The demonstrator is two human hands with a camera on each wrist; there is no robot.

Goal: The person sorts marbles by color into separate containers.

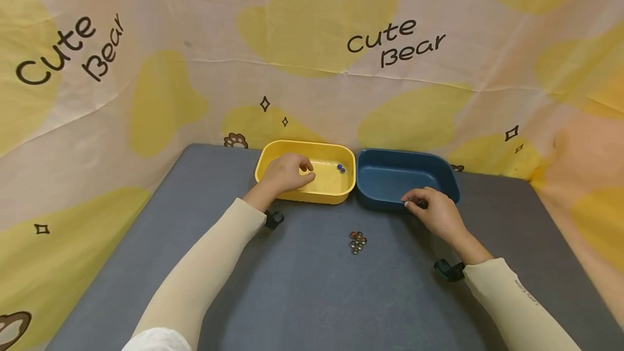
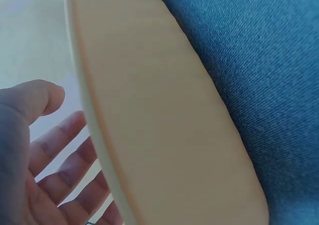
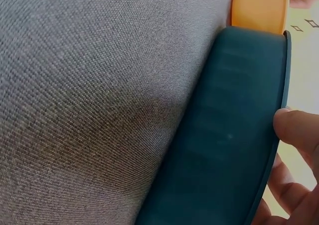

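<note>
We've got left hand (image 1: 287, 173) loose over yellow tub (image 1: 273, 151) rim, right hand (image 1: 434, 210) pinching blue tub (image 1: 446, 172) near wall; marbles (image 1: 357, 242) lie between hands, behind both, slightly nearer right.

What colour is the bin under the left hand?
Yellow. The bin under the left hand shows best in the head view, beside a dark blue bin.

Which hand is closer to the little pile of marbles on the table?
Right. The right hand rests on the blue tub's near rim, just up and right of the marbles. The left hand is farther, over the yellow tub.
</note>
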